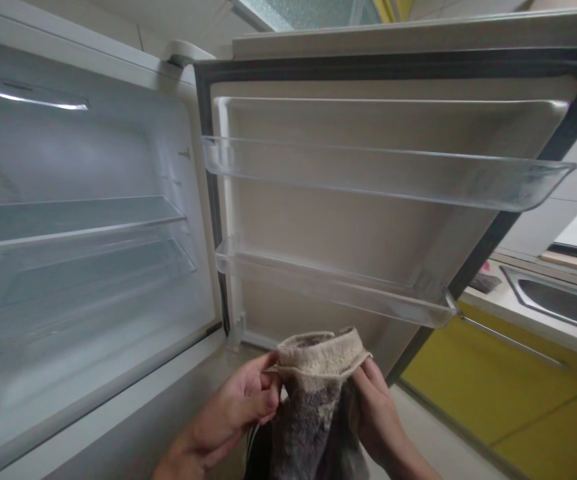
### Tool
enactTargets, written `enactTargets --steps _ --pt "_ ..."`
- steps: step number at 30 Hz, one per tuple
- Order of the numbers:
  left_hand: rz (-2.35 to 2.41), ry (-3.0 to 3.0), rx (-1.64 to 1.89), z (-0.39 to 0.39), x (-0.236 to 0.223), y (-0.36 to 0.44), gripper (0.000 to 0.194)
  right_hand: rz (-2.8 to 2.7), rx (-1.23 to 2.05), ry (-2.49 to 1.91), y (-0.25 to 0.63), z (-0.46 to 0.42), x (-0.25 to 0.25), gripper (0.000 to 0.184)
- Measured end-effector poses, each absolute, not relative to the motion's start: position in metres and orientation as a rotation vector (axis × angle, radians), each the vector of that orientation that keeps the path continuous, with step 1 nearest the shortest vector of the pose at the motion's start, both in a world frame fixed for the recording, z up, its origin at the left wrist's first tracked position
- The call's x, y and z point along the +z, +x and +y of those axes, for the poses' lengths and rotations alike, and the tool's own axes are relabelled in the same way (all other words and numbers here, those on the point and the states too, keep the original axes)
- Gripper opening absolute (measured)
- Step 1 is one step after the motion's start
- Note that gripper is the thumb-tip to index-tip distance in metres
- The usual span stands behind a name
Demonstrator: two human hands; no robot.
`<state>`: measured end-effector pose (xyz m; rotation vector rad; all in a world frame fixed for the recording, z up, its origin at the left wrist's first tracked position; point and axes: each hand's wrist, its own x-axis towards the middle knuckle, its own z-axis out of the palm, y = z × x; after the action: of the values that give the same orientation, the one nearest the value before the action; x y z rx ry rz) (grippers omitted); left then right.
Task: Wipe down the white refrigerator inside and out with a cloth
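Note:
A beige and grey cloth (313, 393) hangs between both hands at the bottom middle. My left hand (238, 407) pinches its left edge with closed fingers. My right hand (378, 413) grips its right side, fingers wrapped round the fabric. The cloth's top edge is folded over, and its lower part looks darker. Both hands are in front of the open fridge door (358, 220), just below its lower clear door shelf (333, 287).
The fridge compartment (68, 233) stands open on the left with bare glass shelves. An upper clear door shelf (388, 173) spans the door. To the right are yellow cabinet fronts (513, 393), a white counter and a steel sink (558, 300).

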<state>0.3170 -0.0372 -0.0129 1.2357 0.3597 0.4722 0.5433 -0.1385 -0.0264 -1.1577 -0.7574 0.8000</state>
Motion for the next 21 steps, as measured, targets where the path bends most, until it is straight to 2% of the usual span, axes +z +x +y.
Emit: enactTargets --steps 2,4,8,10,12,15,17,19,21 --pt "0.366 1.319 0.540 -0.041 -0.026 0.326 0.065 -0.662 0.946 -1.146 0.533 -0.136 -0.018 0.056" --pt "0.365 1.445 0.618 -0.046 -0.040 0.335 0.059 -0.624 1.066 -1.144 0.523 -0.133 -0.008 0.058" --pt "0.362 1.468 0.567 -0.048 -0.065 0.337 0.081 -0.592 1.075 -1.196 0.523 -0.129 0.012 0.051" --pt "0.467 1.535 0.458 -0.039 -0.069 0.328 0.077 -0.642 0.887 -1.236 0.535 -0.128 0.019 0.047" --pt "0.640 1.683 0.454 -0.023 -0.061 0.316 0.059 -0.816 0.559 -1.313 0.553 -0.129 0.023 0.044" --pt "0.795 1.895 0.643 0.008 -0.029 0.303 0.027 -1.081 0.024 -1.531 0.581 -0.132 0.020 0.041" --pt "0.807 2.058 0.736 0.025 -0.006 0.306 0.014 -1.157 -0.222 -1.713 0.596 -0.131 0.012 0.039" --pt "0.946 2.284 0.848 0.032 0.009 0.319 0.019 -1.233 -0.374 -1.895 0.606 -0.128 -0.001 0.038" --pt "1.116 2.525 0.964 0.028 0.009 0.339 0.038 -1.323 -0.463 -2.023 0.612 -0.124 -0.015 0.040"
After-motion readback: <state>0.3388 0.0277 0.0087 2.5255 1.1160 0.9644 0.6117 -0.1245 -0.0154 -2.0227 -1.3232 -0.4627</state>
